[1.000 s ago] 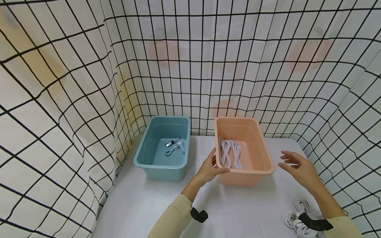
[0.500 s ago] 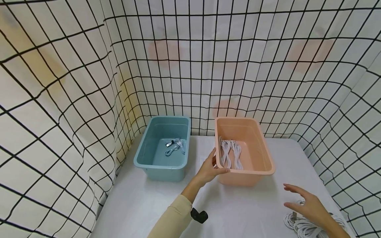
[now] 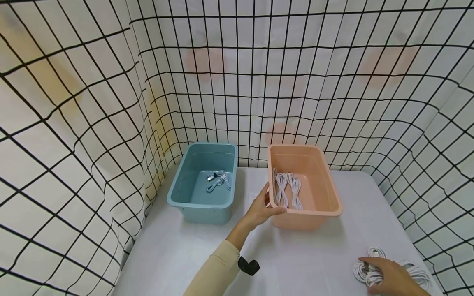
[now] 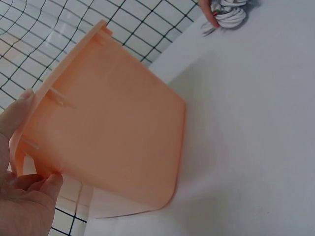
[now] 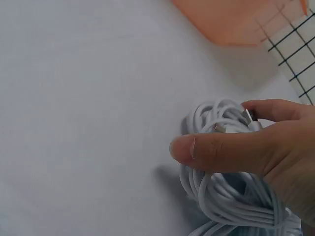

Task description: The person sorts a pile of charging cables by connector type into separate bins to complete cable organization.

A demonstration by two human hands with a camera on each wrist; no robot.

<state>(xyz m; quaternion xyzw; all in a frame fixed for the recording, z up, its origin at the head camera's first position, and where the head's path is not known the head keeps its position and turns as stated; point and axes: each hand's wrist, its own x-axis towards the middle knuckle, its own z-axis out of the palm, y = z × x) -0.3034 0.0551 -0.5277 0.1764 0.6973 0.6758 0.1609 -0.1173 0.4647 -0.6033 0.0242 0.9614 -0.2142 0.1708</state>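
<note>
The left hand [image 3: 260,210] grips the peach bin [image 3: 301,222]; the right hand [image 3: 395,278] (grip spread) straddles white USB cables [image 5: 236,210] near the table's [image 3: 385,224] right edge.

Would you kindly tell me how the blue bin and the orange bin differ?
The left hand grips the orange bin; no hand touches the blue bin. The orange bin holds larger white cable bundles, the blue bin a smaller cable cluster. Both bins are open-topped.
</note>
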